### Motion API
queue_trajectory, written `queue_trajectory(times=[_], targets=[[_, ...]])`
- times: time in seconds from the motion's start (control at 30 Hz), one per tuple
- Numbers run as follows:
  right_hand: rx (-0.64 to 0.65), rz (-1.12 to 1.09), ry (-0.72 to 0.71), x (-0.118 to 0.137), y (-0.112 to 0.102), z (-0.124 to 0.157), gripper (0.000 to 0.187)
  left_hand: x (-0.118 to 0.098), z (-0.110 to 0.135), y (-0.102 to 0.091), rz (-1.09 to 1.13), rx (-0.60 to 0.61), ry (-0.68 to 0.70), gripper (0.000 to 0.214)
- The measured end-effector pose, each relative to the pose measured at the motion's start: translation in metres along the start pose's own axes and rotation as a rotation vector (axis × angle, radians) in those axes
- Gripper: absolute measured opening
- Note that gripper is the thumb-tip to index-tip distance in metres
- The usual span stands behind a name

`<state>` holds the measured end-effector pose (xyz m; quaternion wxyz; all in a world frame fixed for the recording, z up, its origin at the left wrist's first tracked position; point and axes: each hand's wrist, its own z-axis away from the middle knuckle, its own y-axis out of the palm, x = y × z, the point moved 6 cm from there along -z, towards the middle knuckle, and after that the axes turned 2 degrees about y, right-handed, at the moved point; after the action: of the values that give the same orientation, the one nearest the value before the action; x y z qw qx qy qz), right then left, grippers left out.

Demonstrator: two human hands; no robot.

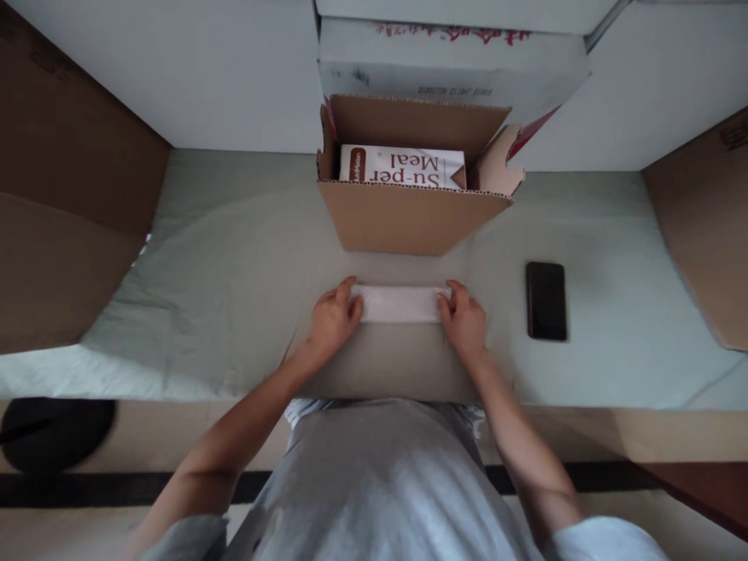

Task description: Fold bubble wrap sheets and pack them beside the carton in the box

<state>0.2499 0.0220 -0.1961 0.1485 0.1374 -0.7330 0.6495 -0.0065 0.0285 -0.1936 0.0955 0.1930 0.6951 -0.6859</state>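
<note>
A small white folded cloth (400, 304) lies on the grey-green sheet (222, 296) just in front of me. My left hand (334, 318) grips its left end with curled fingers. My right hand (464, 319) grips its right end the same way. Just behind the cloth stands an open cardboard box (412, 214) with a white "Su-per Meal" package (403, 167) inside.
A black phone (546, 300) lies flat to the right of my right hand. Large brown cardboard pieces lean at the far left (70, 202) and far right (701, 226). White boxes (449, 62) stack behind the open box. A dark round object (55, 432) sits low left.
</note>
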Motion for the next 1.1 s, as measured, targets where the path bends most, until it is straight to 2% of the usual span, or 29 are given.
queue_trajectory(times=[0.13,0.2,0.27,0.3,0.37,0.47,0.57,0.63,0.7,0.77,0.8,0.9,0.97,1.1], targets=[[0.097,0.167,0.005,0.004,0.002,-0.012,0.039,-0.001,-0.001,-0.007,0.025,-0.005,0.014,0.046],[0.103,0.215,0.007,0.006,0.001,-0.016,0.04,-0.014,0.005,-0.016,-0.001,-0.074,0.076,0.049],[0.106,0.227,0.028,0.009,-0.002,-0.017,0.039,-0.04,0.015,-0.021,-0.036,-0.115,0.205,0.048],[0.115,0.219,0.047,0.01,-0.003,-0.015,0.039,-0.056,0.022,-0.019,-0.043,-0.1,0.288,0.045],[0.156,0.159,0.1,0.014,-0.004,-0.008,0.039,-0.085,0.036,-0.006,-0.031,0.014,0.447,0.04],[0.263,-0.078,0.139,0.024,-0.003,0.018,0.043,-0.104,0.045,0.017,-0.019,0.129,0.479,0.042],[0.343,-0.367,0.077,0.031,-0.007,0.051,0.039,-0.096,0.046,0.027,0.046,0.156,0.466,0.04],[0.271,-0.442,-0.017,0.029,-0.02,0.064,0.036,-0.085,0.048,0.025,0.138,0.15,0.511,0.04],[0.203,-0.403,-0.187,0.03,-0.031,0.069,0.047,-0.073,0.052,0.018,0.264,0.131,0.572,0.042],[0.229,-0.311,-0.388,0.038,-0.031,0.069,0.063,-0.063,0.057,0.01,0.385,0.122,0.623,0.043],[0.271,-0.273,-0.476,0.043,-0.028,0.068,0.063,-0.06,0.059,0.006,0.43,0.125,0.642,0.042],[0.383,-0.295,-0.657,0.061,-0.017,0.066,0.04,-0.055,0.065,0.0,0.505,0.149,0.682,0.041],[0.439,-0.376,-0.69,0.071,-0.011,0.064,0.033,-0.052,0.067,-0.003,0.54,0.123,0.644,0.04],[0.393,-0.416,-0.552,0.074,-0.005,0.055,0.024,-0.04,0.07,-0.004,0.543,0.009,0.384,0.038]])
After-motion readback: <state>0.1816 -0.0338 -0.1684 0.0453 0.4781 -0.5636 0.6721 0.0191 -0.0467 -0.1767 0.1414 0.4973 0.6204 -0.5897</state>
